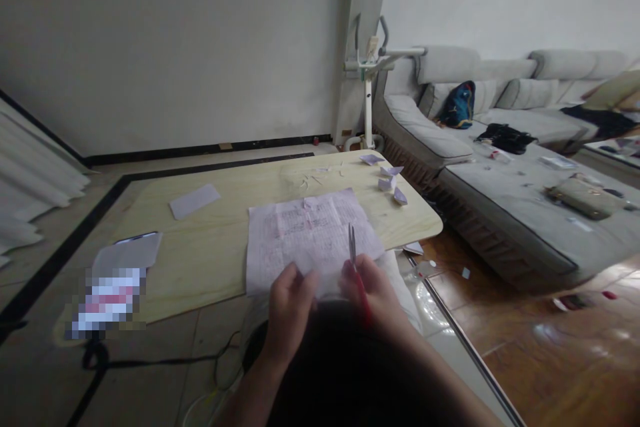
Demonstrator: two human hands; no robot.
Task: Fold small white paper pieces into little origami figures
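Observation:
A written-on sheet of paper is held up over the near edge of a pale wooden board. My left hand pinches the sheet's bottom edge, fingers closed on it. My right hand is closed on red-handled scissors, whose blades point up across the sheet's lower right part. The bottom of both hands is hidden behind a dark shape near the camera.
Several small folded paper pieces lie at the board's far right corner, with a blank slip at the left and a tablet-like slab nearer. A grey sofa with bags stands at right. A black cable runs across the floor.

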